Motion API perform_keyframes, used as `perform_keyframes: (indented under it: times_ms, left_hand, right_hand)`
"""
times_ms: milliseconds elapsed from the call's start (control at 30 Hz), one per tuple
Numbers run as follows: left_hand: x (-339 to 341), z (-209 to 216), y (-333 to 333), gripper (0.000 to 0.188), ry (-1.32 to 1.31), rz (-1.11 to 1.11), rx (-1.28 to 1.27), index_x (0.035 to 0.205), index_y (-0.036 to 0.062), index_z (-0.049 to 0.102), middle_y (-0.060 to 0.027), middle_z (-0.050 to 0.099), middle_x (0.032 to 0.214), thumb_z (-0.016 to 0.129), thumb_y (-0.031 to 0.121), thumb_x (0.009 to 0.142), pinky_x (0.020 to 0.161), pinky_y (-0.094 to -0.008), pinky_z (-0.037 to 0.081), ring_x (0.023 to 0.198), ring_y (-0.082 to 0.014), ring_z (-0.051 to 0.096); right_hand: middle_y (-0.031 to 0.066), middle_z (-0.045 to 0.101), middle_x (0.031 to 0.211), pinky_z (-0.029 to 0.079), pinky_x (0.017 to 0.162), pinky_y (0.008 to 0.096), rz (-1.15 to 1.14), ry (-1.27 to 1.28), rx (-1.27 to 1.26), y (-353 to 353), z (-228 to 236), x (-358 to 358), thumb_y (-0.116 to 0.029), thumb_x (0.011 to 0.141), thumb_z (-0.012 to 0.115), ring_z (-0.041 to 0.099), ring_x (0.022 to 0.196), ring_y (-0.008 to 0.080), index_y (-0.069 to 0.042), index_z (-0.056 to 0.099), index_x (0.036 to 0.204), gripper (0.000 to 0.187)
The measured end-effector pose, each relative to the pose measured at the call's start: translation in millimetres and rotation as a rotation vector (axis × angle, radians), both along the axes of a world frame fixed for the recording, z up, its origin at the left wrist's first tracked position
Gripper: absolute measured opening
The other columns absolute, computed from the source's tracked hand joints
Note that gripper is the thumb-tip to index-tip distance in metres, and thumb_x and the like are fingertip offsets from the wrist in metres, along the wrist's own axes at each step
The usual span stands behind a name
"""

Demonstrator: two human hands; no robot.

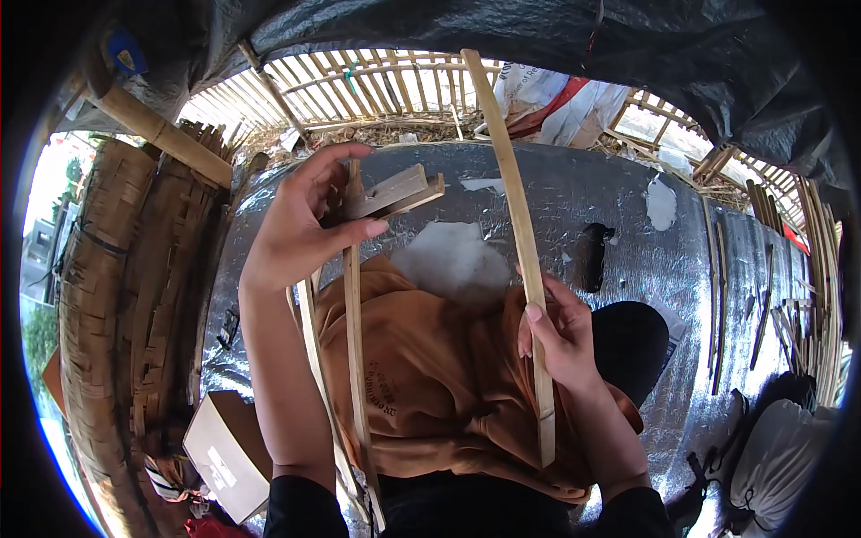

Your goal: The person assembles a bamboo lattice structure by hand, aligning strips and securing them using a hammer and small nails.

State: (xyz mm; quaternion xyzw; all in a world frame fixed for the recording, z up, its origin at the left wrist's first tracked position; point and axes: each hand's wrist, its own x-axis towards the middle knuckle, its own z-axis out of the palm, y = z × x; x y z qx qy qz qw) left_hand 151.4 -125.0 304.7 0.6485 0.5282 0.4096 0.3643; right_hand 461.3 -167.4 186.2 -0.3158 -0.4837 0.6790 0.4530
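My left hand [305, 211] is raised left of centre, thumb and fingers closed round a small weathered wooden block [401, 190] that looks like two pieces laid together. A slim bamboo strip [355, 332] rises from my lap to this hand, its top showing beside the block; whether the fingers grip it too I cannot tell. A second pale strip [311, 327] leans just left of it. My right hand [562, 336] pinches a long, slightly bowed bamboo strip [513, 184] by its lower part, upright with its top pointing away from me. Brown cloth [439, 377] lies over my lap.
Silver foil sheeting [619, 197] covers the surface ahead, with a black object [594, 257] on it. Rolled woven bamboo [112, 296] stands at left above an open cardboard box [229, 453]. Bamboo sticks [821, 278] and a whitish bag [778, 466] are at right. Black plastic [502, 27] hangs overhead.
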Motion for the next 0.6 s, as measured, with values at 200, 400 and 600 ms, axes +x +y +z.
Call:
perform_keyframes:
  times_ms: [200, 400, 600]
  left_hand:
    - [-2.8, 2.5, -5.5, 0.069, 0.003, -0.015, 0.018, 0.136, 0.004, 0.055, -0.0048, 0.064, 0.109, 0.086, 0.003, 0.076, 0.088, -0.0269, 0.048, 0.1, -0.0109, 0.059]
    - [-4.4, -6.1, -3.2, 0.061, 0.084, -0.006, 0.052, 0.135, 0.0035, 0.055, -0.0048, 0.064, 0.106, 0.083, 0.004, 0.081, 0.084, -0.0257, 0.048, 0.096, -0.01, 0.058]
    - [-2.8, -18.1, 1.7, 0.059, 0.084, 0.017, 0.057, 0.135, 0.0033, 0.056, -0.0061, 0.066, 0.11, 0.081, 0.002, 0.082, 0.086, -0.0264, 0.049, 0.1, -0.0103, 0.059]
  right_hand:
    - [0.0024, 0.06, 0.073, 0.048, 0.05, 0.0233, -0.065, -0.05, 0.03, -37.5, 40.2, 9.5, -0.005, 0.1, 0.06, 0.058, 0.054, 0.0078, 0.003, 0.049, 0.124, 0.027]
    - [0.0065, 0.062, 0.063, 0.045, 0.05, 0.0231, -0.055, -0.138, 0.014, -69.7, 60.6, 37.9, -0.007, 0.102, 0.052, 0.059, 0.052, 0.0106, 0.003, 0.046, 0.127, 0.028]
    - [0.0077, 0.063, 0.073, 0.048, 0.05, 0.0236, -0.022, -0.356, 0.033, -95.0, 60.1, 57.8, -0.001, 0.1, 0.05, 0.063, 0.055, 0.0111, 0.011, 0.039, 0.142, 0.046]
